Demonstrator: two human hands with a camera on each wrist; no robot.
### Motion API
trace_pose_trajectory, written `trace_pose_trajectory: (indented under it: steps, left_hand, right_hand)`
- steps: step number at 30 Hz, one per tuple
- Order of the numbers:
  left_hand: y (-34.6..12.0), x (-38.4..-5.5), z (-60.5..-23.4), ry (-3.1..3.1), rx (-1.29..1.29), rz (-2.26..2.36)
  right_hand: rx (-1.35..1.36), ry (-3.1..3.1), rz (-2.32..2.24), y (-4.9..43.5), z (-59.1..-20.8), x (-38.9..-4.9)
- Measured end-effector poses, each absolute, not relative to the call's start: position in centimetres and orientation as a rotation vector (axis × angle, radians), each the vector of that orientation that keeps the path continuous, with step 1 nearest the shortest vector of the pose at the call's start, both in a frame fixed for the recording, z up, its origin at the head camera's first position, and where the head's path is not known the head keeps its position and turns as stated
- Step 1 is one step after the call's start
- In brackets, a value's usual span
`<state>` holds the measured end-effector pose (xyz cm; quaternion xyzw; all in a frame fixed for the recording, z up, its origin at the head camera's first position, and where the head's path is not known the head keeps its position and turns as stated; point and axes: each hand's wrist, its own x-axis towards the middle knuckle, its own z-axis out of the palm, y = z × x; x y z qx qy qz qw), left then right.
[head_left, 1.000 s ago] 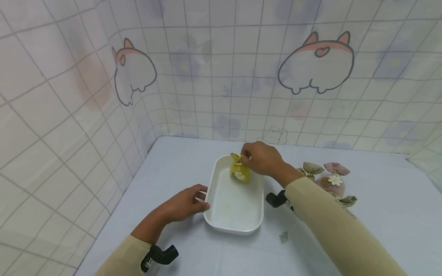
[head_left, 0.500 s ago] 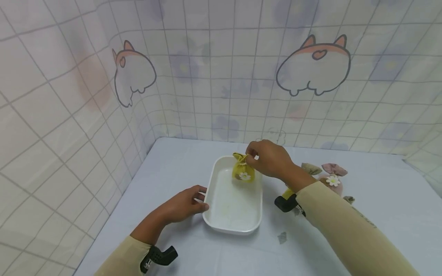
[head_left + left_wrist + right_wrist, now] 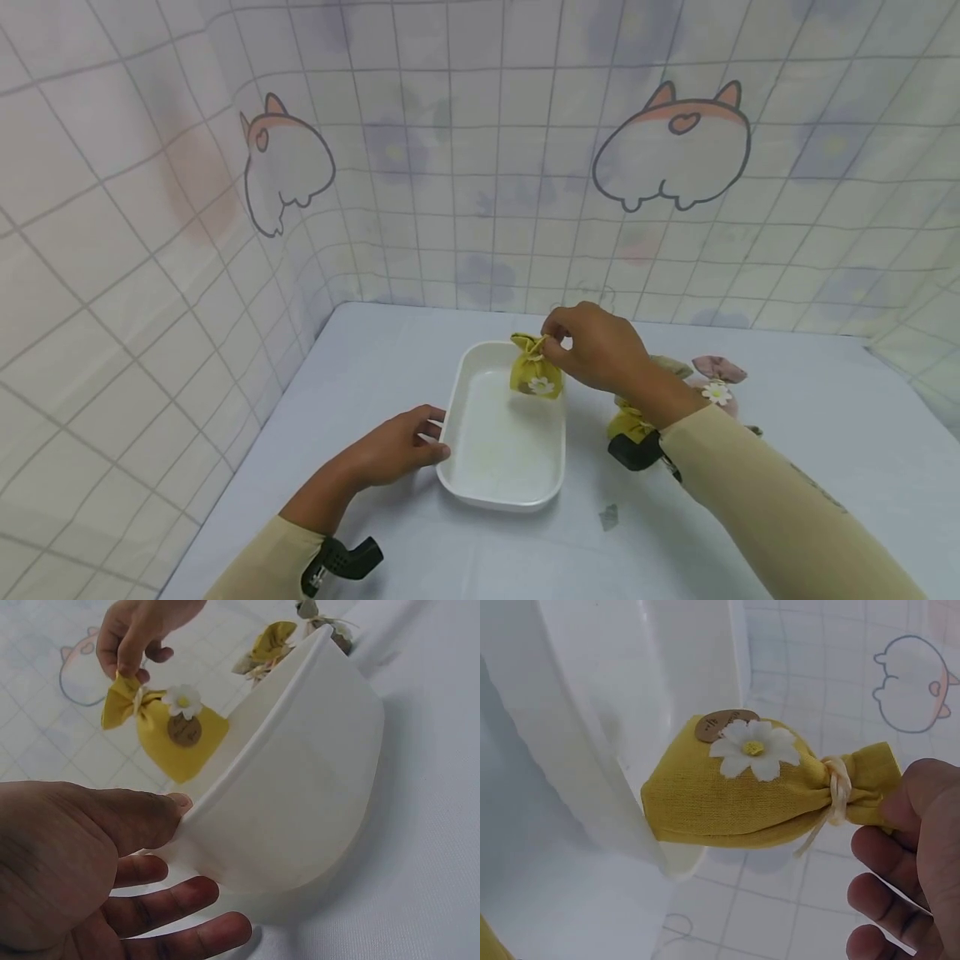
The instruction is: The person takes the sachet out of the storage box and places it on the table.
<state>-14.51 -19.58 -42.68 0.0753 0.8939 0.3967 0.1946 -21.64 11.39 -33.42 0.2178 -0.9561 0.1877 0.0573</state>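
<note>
My right hand [image 3: 596, 346] pinches the tied neck of a yellow drawstring pouch [image 3: 536, 377]. The pouch hangs over the far right part of a white plastic tray [image 3: 498, 496]. A white daisy [image 3: 754, 748], a brown round label [image 3: 184, 730] and a pale cord decorate it, as the wrist views show. My left hand [image 3: 401, 446] is at the tray's left side, its thumb tip on the rim and its other fingers loosely extended along the outer wall [image 3: 292, 772].
Right of the tray, partly behind my right forearm, lie several more pouches: a yellow one [image 3: 628, 423], a pink one [image 3: 720, 371] with a daisy, and greenish ones. A small grey scrap [image 3: 609, 517] lies on the white table [image 3: 525, 558]. A patterned curtain [image 3: 487, 167] bounds the back and left.
My right hand has moved slightly right, with the yellow pouch shifting along toward the tray's right rim. More of the yellow pouch on the table now shows. My left hand stays at the tray.
</note>
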Motion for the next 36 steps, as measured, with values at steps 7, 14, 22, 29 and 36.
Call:
trace_pose_trajectory:
  steps: [7, 14, 22, 29, 36]
  left_hand:
    - [-19.5, -14.5, -42.7, 2.483, 0.223, 1.126]
    - [-19.4, -14.6, -42.8, 2.494, 0.245, 1.098]
    - [-19.4, -14.6, -42.4, 2.5, 0.226, 1.088]
    - [-19.5, -14.6, -42.3, 2.49, 0.209, 1.103]
    - [-19.5, -14.6, -42.2, 2.484, 0.213, 1.123]
  right_hand:
    - [0.68, -2.853, 0.547, 12.1, -32.5, -20.6]
    - [0.666, -2.829, 0.549, 13.5, -32.4, -19.7]
    - [0.687, -2.799, 0.531, 14.4, -32.2, -18.7]
    - [0.685, -2.802, 0.515, 15.1, -31.8, -17.8]
    - [0.665, -2.814, 0.503, 15.9, -31.6, -16.8]
